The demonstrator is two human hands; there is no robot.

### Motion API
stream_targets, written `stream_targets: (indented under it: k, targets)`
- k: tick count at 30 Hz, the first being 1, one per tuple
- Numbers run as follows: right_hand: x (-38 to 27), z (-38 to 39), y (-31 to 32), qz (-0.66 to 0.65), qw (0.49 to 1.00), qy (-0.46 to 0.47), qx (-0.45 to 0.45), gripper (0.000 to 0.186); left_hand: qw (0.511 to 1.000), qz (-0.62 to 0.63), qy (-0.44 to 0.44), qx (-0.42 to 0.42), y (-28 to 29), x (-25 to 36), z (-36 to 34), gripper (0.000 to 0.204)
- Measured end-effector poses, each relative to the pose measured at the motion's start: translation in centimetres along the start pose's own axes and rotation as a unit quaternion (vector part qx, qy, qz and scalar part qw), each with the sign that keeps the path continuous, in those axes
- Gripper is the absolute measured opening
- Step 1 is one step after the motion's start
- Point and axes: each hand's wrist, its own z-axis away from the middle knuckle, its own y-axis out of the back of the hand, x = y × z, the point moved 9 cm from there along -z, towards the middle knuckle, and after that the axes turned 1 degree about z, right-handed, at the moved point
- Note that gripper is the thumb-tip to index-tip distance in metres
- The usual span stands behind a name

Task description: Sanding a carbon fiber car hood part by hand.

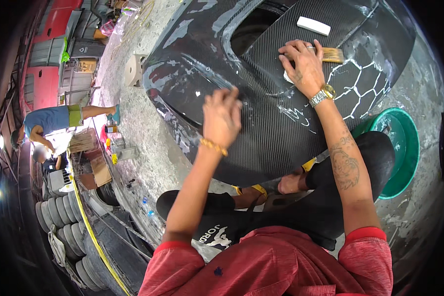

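Observation:
A large black carbon-fibre car hood lies on the concrete floor in front of me, wet and streaked with white, with a white honeycomb pattern at its right side. My right hand lies over a paintbrush with pale bristles and presses it on the hood beside a vent opening. A small white piece shows under its palm. My left hand is curled, fingertips down on the hood's middle; whatever is under the fingers is hidden. A white block rests on the hood at the far side.
A green plastic basin stands at my right knee. A pale block sits on the floor to the left of the hood. Further left another person bends over boxes, with stacked tyres below.

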Motion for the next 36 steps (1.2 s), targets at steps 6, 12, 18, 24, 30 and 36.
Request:
stream_targets:
  k: [6,12,18,24,30,36]
  targets:
    - [-1.7,-0.9,0.7,-0.026,0.999,0.027,0.02,0.016,0.998,-0.057,0.021,0.035,2.5,-7.2,-4.3,0.029]
    - [-0.2,0.0,0.1,0.022,1.0,-0.001,0.012,0.016,1.0,0.009,-0.017,-0.012,0.5,1.7,0.8,0.033]
    - [-0.6,0.0,-0.4,-0.006,1.0,0.023,0.01,0.02,0.998,-0.038,0.017,0.056,0.3,-2.7,-1.2,0.032]
    - [-0.8,-0.9,0.3,0.0,1.0,0.015,0.016,0.019,0.999,-0.024,0.021,0.042,1.6,-4.3,-3.0,0.035]
    - [-0.5,0.0,-1.1,0.005,1.0,0.009,-0.013,0.02,1.0,-0.025,0.006,0.018,-0.6,1.5,2.1,0.035]
    - [-1.1,-0.7,-0.5,-0.006,1.0,0.03,0.004,0.021,0.993,-0.045,0.064,0.091,0.8,-4.5,-2.3,0.035]
